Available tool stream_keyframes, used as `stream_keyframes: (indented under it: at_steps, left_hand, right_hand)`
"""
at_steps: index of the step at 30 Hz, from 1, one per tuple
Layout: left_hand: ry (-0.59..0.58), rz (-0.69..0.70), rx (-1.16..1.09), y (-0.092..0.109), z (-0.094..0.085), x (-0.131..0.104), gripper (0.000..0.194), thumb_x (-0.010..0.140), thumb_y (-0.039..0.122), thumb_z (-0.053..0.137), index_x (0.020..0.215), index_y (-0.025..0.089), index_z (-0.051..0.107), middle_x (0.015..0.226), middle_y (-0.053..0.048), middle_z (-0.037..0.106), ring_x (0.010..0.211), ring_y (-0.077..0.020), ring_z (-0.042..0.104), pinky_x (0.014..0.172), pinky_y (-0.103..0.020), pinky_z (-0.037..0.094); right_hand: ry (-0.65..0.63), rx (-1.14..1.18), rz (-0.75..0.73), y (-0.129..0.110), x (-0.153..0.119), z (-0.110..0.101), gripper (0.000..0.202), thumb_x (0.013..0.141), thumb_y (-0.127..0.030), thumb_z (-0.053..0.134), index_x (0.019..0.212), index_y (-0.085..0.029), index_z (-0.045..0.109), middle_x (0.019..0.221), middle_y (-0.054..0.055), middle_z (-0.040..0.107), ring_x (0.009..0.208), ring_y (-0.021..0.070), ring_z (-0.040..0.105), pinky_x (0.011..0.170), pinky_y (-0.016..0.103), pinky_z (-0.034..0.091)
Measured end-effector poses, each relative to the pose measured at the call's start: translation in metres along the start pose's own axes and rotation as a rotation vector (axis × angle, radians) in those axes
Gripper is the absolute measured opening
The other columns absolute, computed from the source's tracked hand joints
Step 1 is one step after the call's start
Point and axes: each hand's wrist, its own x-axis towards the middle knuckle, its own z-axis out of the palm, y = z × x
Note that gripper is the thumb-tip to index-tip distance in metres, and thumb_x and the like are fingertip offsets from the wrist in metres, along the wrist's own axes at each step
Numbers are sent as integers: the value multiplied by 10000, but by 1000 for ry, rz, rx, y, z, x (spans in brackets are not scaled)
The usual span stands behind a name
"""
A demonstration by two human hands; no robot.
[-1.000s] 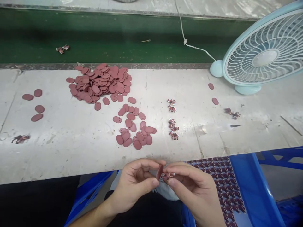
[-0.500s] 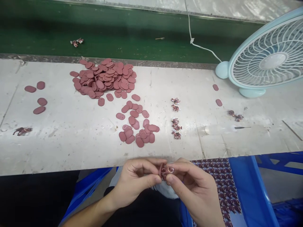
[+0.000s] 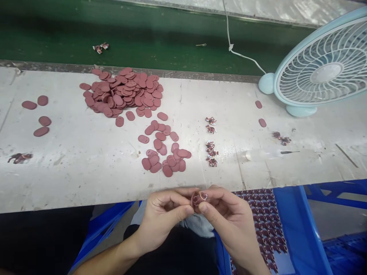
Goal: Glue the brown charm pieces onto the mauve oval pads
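My left hand pinches a reddish-brown oval base on edge between thumb and fingers. Facing it, my right hand grips a small brown horse figurine with white markings, its leg side turned to the base. The two pieces meet between my fingertips, just off the table's front edge; whether they are joined cannot be told. Beyond my hands lie a loose group of oval bases and a large heap of them. Several horse figurines stand in a column at centre right.
A light-blue fan stands at the right, its cord running back. A clear bottle with a dark needle tip lies near it. Below the table edge at right, a blue crate holds rows of figurines. A green strip runs behind the table.
Both hands stay together at the table edge, with the horse figurine and base still held and slightly tilted. The whole view has shifted a little.
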Motion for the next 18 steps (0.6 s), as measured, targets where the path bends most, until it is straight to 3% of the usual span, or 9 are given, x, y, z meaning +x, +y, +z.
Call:
stream_keyframes:
  at_steps: [7,11,14,18]
  left_hand:
    - [26,32,1,-2,7,-1,87,815,124,771,783,205,771,1109,-64,786,1017,-220,741,880,-302,600]
    - [-21,117,119,3,6,0,117,796,163,795,887,224,752,1297,-76,691,1056,-236,715,896,-341,597]
    - [-47,265,482,22,-3,13,190,811,198,783,993,240,745,1316,-92,671,1135,-267,676,970,-388,556]
    - [-28,514,1238,52,-14,52,221,890,229,674,1097,255,750,1246,-81,715,1174,-282,628,1041,-430,464]
  right_hand:
    - [-15,89,-25,8,1,1,122,877,-211,744,990,-257,746,957,27,769,893,164,734,806,264,604]
    - [15,224,-5,15,1,-10,133,874,-251,749,1007,-259,747,899,25,766,828,167,729,787,299,621]
    - [146,318,25,19,-2,-32,153,808,-315,809,936,-245,764,829,21,747,660,143,695,637,270,622]
    - [336,326,22,27,-15,-77,182,764,-346,837,897,-243,767,805,21,728,554,117,650,516,232,584]
